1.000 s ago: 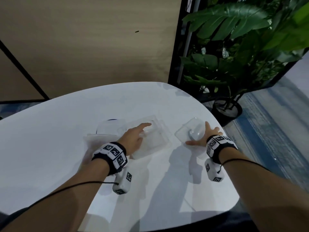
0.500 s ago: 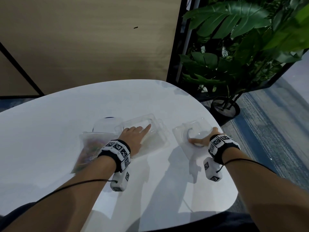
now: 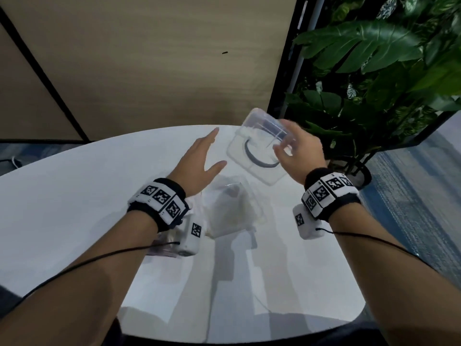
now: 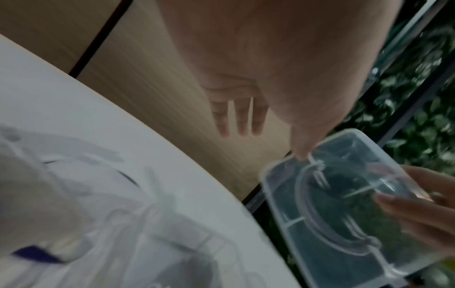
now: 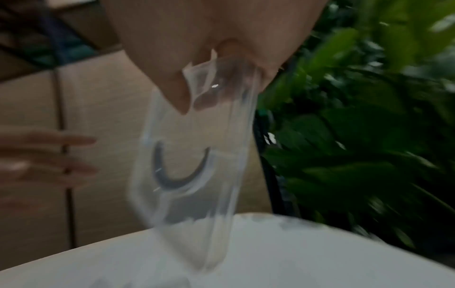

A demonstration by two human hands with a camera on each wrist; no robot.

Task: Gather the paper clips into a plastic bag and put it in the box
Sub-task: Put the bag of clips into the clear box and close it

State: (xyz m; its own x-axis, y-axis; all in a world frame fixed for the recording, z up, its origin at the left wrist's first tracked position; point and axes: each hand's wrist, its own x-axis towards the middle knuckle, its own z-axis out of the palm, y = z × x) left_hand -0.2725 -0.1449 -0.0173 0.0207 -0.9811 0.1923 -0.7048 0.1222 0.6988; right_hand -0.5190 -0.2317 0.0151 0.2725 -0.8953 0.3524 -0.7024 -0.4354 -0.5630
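The right hand pinches 1 edge of a clear plastic lid with a ring moulded into it — lifted off the white table, tilted. The left hand hovers beside it, fingers spread, holding nothing. The clear box rests on the table below, between both wrists.

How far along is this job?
Done: the box on the table seems to hold something pale, perhaps the bag. In hand: the right hand holds the clear lid lifted; the left hand hovers open. Left: closing the box.
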